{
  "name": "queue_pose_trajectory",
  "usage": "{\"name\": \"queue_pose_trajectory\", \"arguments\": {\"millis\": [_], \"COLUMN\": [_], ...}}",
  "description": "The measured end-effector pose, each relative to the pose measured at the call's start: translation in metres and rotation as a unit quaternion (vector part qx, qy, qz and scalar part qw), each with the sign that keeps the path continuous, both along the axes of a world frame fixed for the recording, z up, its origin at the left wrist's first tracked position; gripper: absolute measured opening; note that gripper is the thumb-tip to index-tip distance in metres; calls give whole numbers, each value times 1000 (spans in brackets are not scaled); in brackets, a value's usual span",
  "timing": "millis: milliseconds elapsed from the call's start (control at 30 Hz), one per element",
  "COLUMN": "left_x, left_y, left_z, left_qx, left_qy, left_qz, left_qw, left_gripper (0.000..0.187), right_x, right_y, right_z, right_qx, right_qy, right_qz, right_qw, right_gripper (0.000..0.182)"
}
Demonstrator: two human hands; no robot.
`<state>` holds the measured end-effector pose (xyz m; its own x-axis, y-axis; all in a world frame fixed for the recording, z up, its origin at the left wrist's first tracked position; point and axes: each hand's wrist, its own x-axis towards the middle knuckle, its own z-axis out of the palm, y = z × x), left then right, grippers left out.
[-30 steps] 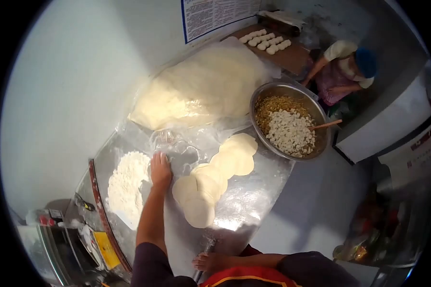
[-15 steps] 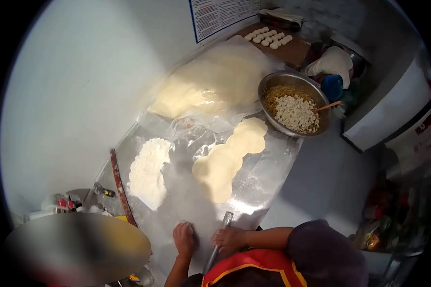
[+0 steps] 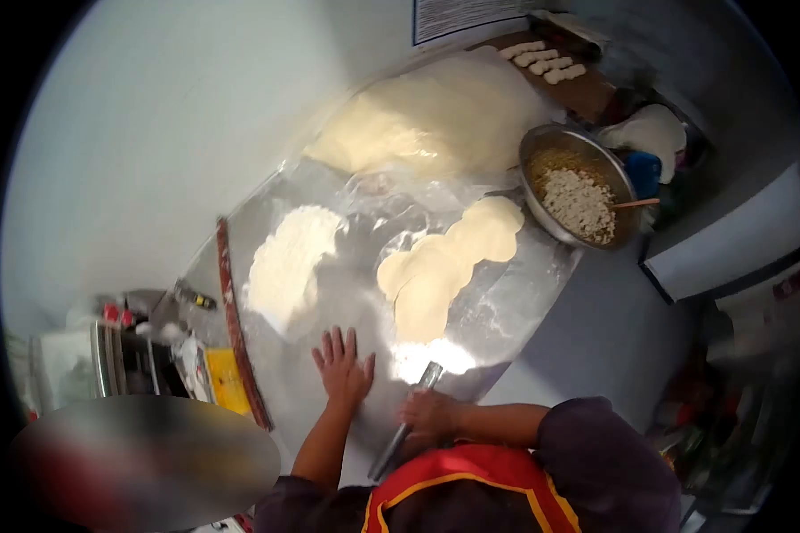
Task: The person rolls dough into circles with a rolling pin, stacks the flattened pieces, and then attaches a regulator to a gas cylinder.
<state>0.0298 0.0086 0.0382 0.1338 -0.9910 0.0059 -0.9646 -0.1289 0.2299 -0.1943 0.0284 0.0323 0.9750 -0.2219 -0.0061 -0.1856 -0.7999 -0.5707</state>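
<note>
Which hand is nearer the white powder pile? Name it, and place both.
Left. The left hand, fingers spread, is just short of the white powder pile, on the body side; the right hand is farther off to the right, around the rolling pin.

I stand in a kitchen, seemingly a commercial one: my metal worktop (image 3: pixel 351 293) carries loose flour (image 3: pixel 292 266), flat dough rounds (image 3: pixel 444 266) and a big plastic-covered pale mass (image 3: pixel 436 115), with a rolling pin (image 3: pixel 396 444) in my grip. A large bowl (image 3: pixel 539 218) of chopped food (image 3: pixel 580 202) and a printed wall notice (image 3: pixel 471 18) suggest trade work.
</note>
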Motion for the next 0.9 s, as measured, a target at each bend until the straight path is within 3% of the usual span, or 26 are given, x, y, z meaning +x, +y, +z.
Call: {"name": "queue_pose_trajectory", "arguments": {"millis": [133, 167, 200, 233, 267, 333, 433, 533, 633, 700, 900], "left_x": [13, 19, 29, 34, 34, 23, 6, 2, 2, 14, 99], "left_y": [3, 8, 13, 23, 40, 70, 108, 155, 176, 162, 51], "left_z": [-31, -39, -47, -33, -33, -14, 6, 5, 0, -3, 2], "left_qx": [-15, -69, -155, -105, -101, -58, 26, -125, -44, -15, -48], "left_qy": [52, 95, 193, 187, 131, 141, 160, 133, 68, 23, -64], "left_qz": [-2, 11, 34, 79, 57, 82, 149, 169, 192, 195, 198], "left_qw": [999, 993, 968, 974, 985, 985, 976, 969, 978, 980, 977], "left_gripper": [72, 66, 54, 44, 39, 42, 44, 43, 55, 60, 63], "right_x": [-1, 11, 6, 0, -3, -2, 14, 30, 53, 71, 158], "right_y": [-4, -19, -23, -28, -33, -27, -11, 0, 6, -9, -102], "right_z": [-48, 10, 3, 10, 20, 19, 32, 24, 13, 10, -2], "right_qx": [26, 34, -50, -20, 5, -70, -69, -83, -129, -155, -289], "right_qy": [-81, 82, 3, -28, -58, -94, -58, -65, -45, -24, -24], "right_qz": [-30, -50, -29, -50, -74, -63, -120, -179, -205, -217, -265], "right_qw": [996, 995, 998, 998, 996, 991, 989, 978, 969, 964, 920], "right_gripper": [25, 18, 10, 12, 14, 20, 32, 38, 57, 64, 54]}}
